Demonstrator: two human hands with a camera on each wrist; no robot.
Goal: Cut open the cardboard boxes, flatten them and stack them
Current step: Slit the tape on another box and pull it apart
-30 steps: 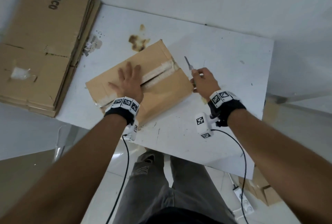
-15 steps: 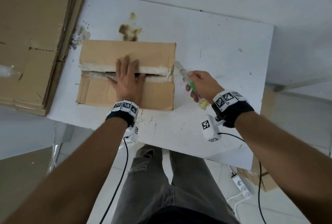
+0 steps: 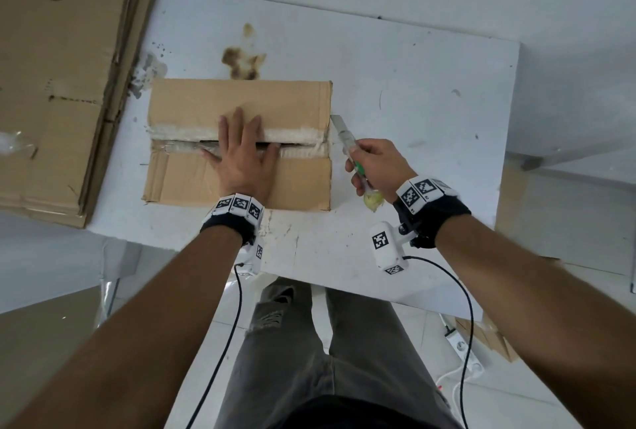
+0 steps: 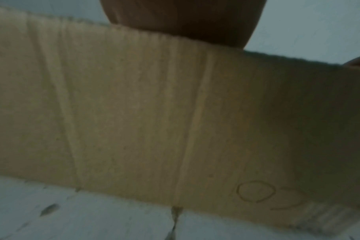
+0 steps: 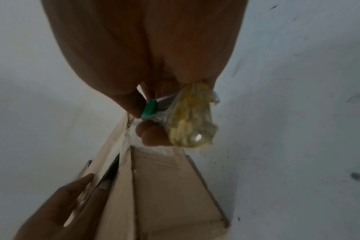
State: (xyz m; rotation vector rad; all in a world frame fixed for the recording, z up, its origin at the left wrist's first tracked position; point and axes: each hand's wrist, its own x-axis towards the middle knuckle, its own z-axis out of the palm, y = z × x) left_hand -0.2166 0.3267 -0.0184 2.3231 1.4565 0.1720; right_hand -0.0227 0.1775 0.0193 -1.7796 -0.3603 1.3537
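Stack of flattened cardboard (image 3: 58, 84) far left, overlapping the white table (image 3: 413, 91) edge, "PICO" printed on top. Cardboard box (image 3: 241, 102) sits left of table centre, taped top seam slit open. Left hand (image 3: 242, 157) flat on the box across the seam, fingers straight. Right hand (image 3: 377, 167) at the box's right end grips a box cutter (image 3: 347, 143), blade near the seam end. Brown stain (image 3: 242, 62) beyond the box. Scuffed tabletop, white walls, power strip (image 3: 463, 347) on the tiled floor near right.

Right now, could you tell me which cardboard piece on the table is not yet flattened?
The box under the left hand, beside the knife in the right hand. It still stands with taped flaps; the stack at far left lies flat.
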